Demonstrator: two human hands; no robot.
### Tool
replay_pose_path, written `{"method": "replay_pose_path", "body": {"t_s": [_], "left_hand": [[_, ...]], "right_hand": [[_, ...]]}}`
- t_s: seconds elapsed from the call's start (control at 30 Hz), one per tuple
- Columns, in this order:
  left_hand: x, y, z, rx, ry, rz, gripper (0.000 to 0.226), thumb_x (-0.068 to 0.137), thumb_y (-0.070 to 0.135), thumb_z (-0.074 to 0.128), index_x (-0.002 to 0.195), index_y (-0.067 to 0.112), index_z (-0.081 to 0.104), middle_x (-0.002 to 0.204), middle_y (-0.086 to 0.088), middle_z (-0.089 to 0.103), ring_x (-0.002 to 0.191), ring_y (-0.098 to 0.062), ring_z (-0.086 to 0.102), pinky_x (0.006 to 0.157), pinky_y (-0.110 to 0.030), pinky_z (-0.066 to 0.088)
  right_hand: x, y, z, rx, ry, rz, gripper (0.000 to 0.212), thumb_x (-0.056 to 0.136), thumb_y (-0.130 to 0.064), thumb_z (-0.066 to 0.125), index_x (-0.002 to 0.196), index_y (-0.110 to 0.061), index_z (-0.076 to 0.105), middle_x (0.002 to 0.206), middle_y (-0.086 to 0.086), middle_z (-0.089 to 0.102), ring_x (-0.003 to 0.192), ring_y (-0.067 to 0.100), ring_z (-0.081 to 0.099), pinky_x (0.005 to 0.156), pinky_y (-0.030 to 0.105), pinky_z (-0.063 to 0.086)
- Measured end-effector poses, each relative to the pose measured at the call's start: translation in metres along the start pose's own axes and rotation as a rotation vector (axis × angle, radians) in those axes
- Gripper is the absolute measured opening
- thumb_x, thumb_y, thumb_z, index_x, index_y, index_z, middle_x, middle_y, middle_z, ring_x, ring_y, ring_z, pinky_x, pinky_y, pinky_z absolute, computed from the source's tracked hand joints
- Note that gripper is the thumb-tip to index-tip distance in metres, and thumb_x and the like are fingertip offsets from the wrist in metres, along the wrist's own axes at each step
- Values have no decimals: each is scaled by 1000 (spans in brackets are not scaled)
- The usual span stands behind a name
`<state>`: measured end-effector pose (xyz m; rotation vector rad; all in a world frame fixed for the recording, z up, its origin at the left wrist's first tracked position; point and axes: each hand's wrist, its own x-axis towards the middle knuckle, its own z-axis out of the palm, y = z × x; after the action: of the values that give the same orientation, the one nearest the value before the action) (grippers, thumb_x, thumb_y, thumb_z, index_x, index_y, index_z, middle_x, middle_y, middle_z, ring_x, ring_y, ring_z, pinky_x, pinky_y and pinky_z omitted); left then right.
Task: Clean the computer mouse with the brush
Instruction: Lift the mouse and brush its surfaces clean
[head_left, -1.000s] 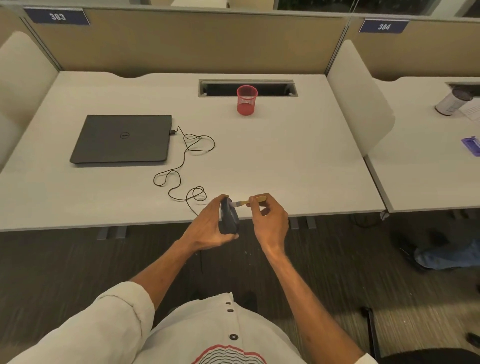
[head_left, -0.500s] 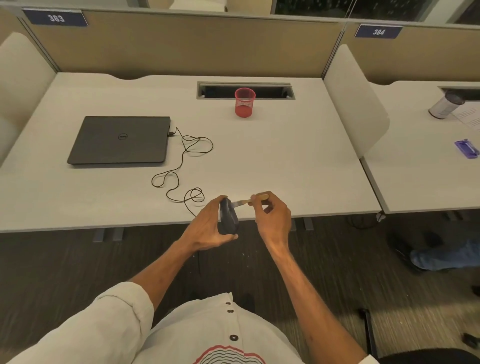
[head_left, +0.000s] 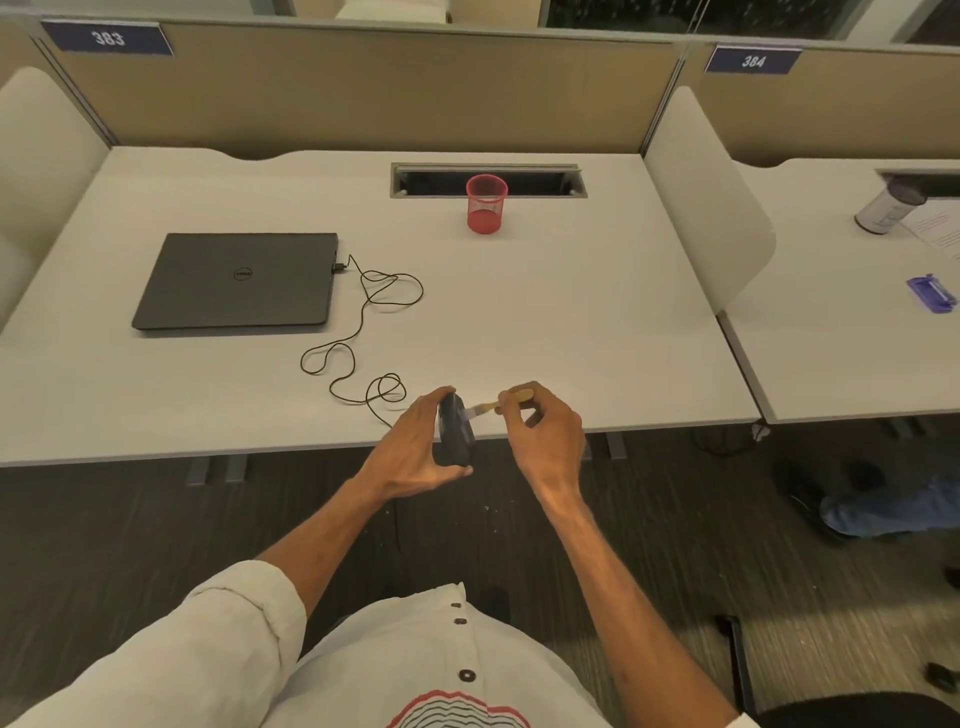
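Observation:
My left hand (head_left: 415, 451) grips a dark computer mouse (head_left: 453, 430) turned on its side, held in the air just past the near edge of the white desk (head_left: 571, 322). The mouse's thin black cable (head_left: 358, 332) loops across the desk to the closed laptop (head_left: 236, 280). My right hand (head_left: 545, 428) pinches a small brush with a wooden handle (head_left: 506, 401); its pale bristles touch the upper part of the mouse's right face.
A red mesh cup (head_left: 486, 203) stands by the cable slot (head_left: 488, 180) at the back. A white divider panel (head_left: 706, 197) borders the desk on the right. The neighbouring desk holds a can (head_left: 887, 206), paper and a purple object (head_left: 932, 293). A person's shoe and leg (head_left: 883, 506) rest on the floor.
Both hands stay in nearly the same place at the desk edge; the brush tip has shifted only slightly along the mouse.

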<state>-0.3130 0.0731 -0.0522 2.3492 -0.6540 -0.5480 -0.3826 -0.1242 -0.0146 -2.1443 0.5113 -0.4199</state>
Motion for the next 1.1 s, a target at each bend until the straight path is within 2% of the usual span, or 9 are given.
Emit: {"method": "replay_pose_path", "body": {"t_s": [0.1, 0.17, 0.33, 0.53, 0.63, 0.8, 0.87, 0.97, 1.1], "left_hand": [[0, 2, -1, -5, 1, 1, 125, 77, 56, 93, 168, 20, 16, 171, -9, 32, 153, -28, 43, 126, -41, 37], [0, 2, -2, -6, 3, 1, 126, 76, 56, 92, 169, 19, 15, 172, -10, 30, 154, -29, 42, 128, -43, 37], [-1, 2, -2, 0, 5, -2, 124, 78, 58, 91, 169, 21, 15, 172, -9, 32, 154, -29, 43, 127, -43, 39], [-1, 5, -1, -11, 3, -3, 128, 75, 60, 91, 169, 19, 14, 172, -9, 30, 155, -28, 41, 128, -43, 36], [-1, 8, -2, -27, 9, -17, 129, 72, 65, 86, 169, 19, 15, 173, -9, 29, 156, -28, 39, 129, -43, 35], [-1, 9, -2, -20, 22, -21, 127, 74, 61, 90, 168, 19, 16, 173, -8, 31, 156, -27, 40, 128, -41, 36], [-3, 9, 0, -17, 17, -21, 128, 75, 61, 91, 168, 18, 16, 173, -9, 30, 156, -27, 40, 129, -42, 36], [-4, 12, 1, -48, 11, -30, 128, 75, 64, 89, 168, 19, 15, 173, -8, 29, 157, -27, 39, 130, -45, 37], [-4, 17, 2, -39, 17, -39, 130, 72, 69, 86, 168, 18, 14, 174, -9, 29, 157, -28, 39, 130, -51, 38]], "right_hand": [[-3, -3, 5, -1, -11, -8, 10, 103, -47, 70, 95, -42, 70, 88, -43, 62, 90, -12, 65, 72, 19, 56], [-4, 1, 5, -50, -38, -4, 14, 103, -48, 70, 93, -39, 72, 84, -40, 61, 77, -5, 68, 72, 18, 55], [-4, 11, -2, -190, -123, 18, 19, 97, -43, 73, 79, -39, 68, 68, -32, 59, 68, -5, 62, 67, 18, 48], [-3, 4, -5, 62, -35, 36, 19, 101, -43, 74, 85, -50, 68, 86, -42, 69, 88, -5, 70, 74, 26, 62], [-6, 8, -2, 73, -66, 52, 22, 102, -43, 74, 84, -54, 66, 90, -46, 68, 84, 1, 72, 77, 34, 67], [-16, 29, -1, -71, -28, 101, 24, 100, -52, 71, 79, -41, 74, 83, -51, 64, 95, -22, 62, 72, 19, 54], [-17, 33, -4, -103, -12, 129, 24, 98, -49, 72, 76, -39, 73, 73, -44, 66, 86, -18, 66, 70, 16, 49], [-15, 36, -8, -107, -16, 200, 23, 95, -45, 76, 73, -38, 72, 62, -25, 70, 66, -4, 70, 72, 25, 59], [-15, 33, -10, 88, -43, 191, 21, 99, -45, 75, 78, -40, 73, 73, -27, 75, 71, -1, 73, 66, 25, 61]]}}
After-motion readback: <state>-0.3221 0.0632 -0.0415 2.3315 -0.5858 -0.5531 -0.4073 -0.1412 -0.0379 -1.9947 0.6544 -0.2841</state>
